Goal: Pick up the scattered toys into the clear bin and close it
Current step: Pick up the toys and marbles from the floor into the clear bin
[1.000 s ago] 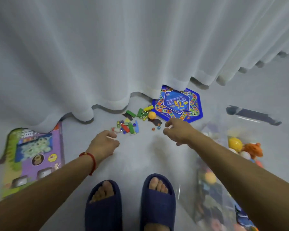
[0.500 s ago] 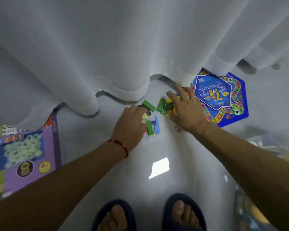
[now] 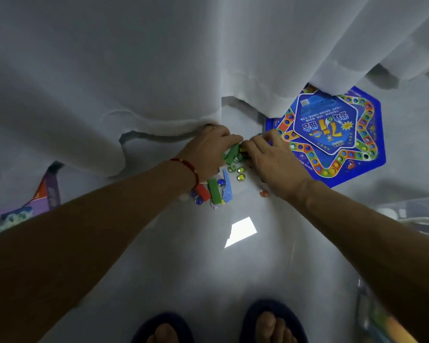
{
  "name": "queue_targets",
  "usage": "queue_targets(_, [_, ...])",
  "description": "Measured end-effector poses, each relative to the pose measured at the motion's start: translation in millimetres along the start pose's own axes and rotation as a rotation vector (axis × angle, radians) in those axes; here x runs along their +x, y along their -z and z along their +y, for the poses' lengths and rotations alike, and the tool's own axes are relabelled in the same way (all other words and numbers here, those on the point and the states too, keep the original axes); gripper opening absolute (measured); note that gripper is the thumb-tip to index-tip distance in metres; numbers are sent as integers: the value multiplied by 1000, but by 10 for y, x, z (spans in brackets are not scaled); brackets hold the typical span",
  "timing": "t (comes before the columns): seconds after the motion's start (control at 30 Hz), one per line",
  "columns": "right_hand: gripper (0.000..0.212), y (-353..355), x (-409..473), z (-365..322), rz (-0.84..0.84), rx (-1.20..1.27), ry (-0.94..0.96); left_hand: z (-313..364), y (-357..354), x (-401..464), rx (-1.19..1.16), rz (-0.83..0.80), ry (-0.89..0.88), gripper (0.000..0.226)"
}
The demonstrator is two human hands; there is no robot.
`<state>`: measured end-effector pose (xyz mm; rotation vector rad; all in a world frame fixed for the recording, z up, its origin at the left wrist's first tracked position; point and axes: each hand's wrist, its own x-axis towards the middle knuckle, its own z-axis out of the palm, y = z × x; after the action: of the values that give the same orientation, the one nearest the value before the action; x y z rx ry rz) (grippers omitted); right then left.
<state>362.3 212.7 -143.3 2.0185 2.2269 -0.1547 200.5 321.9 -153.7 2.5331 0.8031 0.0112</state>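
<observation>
Both hands down on toy pile at curtain hem, floor.

White curtain (image 3: 159, 70) drapes just past the fingers; blue game board (image 3: 332, 134) right of right hand (image 3: 275, 162). Bare floor (image 3: 208, 268) toward the slippers (image 3: 273, 320). Left hand (image 3: 208, 149) and right hand curl onto green block (image 3: 231, 152); marbles (image 3: 240, 170) and blocks (image 3: 214, 191) lie between wrists. Clear bin (image 3: 372, 315) low right.

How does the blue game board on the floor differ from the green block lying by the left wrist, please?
The blue game board is broad, flat, hexagonal and printed with a coloured star track; the green block is small, plain and oblong. The curtain covers the board's far edge; the block lies uncovered among marbles. Both rest on the floor.
</observation>
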Motion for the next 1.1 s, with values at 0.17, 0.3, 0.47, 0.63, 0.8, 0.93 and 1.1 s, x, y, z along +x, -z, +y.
queue_targets(0.17, [37,49,12,-49,-33,-57,-31,-67,123,146,18,-127,-103,50])
queue_targets(0.3, [38,63,-12,-66,-51,-110,10,-40,135,163,109,-162,-167,42])
queue_targets(0.47, [39,63,-43,-38,-25,-104,3,17,123,124,110,-152,-83,49])
queue_targets(0.63, [38,240,-165,57,77,-125,-34,138,325,26,-50,17,-3,44])
queue_targets(0.8, [30,793,-407,307,45,127,-120,705,657,-266,-572,260,254,33])
queue_targets(0.93, [27,1613,-950,491,29,469,-310,1499,949,-515,-1180,136,454,21])
queue_targets(1.1, [24,2407,-2321,591,194,809,-676,2674,1330,-684,-1442,-186,366,5])
